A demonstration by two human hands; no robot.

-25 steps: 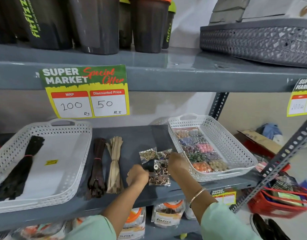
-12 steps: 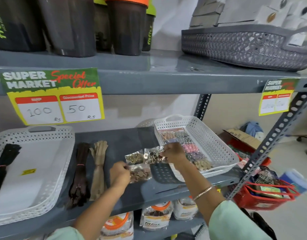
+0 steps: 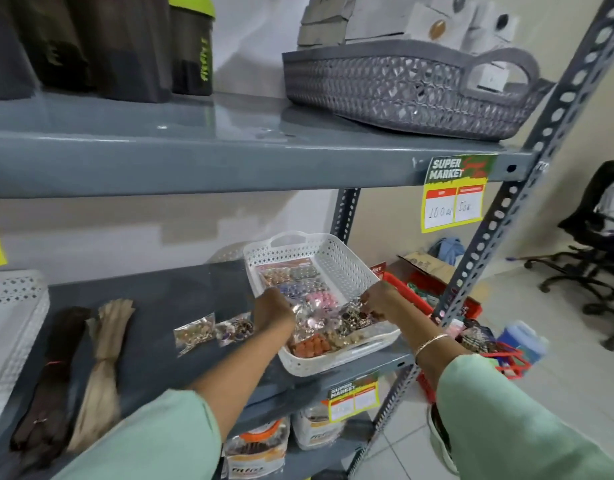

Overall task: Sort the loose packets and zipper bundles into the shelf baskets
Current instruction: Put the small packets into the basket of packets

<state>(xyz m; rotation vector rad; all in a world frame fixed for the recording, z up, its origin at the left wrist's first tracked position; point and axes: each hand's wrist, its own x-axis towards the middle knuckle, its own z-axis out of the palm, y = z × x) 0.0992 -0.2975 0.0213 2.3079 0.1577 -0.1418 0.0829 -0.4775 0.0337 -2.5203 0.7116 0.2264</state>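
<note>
Both my hands are over the white basket [image 3: 336, 363] on the right of the middle shelf, which holds several packets of coloured beads. My left hand [image 3: 273, 311] pinches a clear packet [image 3: 307, 318] at the basket's left side. My right hand [image 3: 380, 301] grips a packet of dark metal pieces [image 3: 355, 318] above the basket's near right part. Two clear packets [image 3: 213, 332] lie loose on the shelf left of the basket. Further left lie a brown zipper bundle [image 3: 52, 379] and a beige zipper bundle [image 3: 102, 368], beside a second white basket [image 3: 11, 327] at the left edge.
A grey basket [image 3: 402, 88] with boxed items and dark shaker bottles [image 3: 191, 50] stand on the upper shelf. A slotted steel upright [image 3: 499, 216] runs at the right. Red baskets [image 3: 433, 299] sit on the floor beyond, and an office chair [image 3: 596, 244] stands far right.
My hands carried packets from the open shelf rightward over the bead basket. The view swung right, so the left basket has slid mostly out of frame.
</note>
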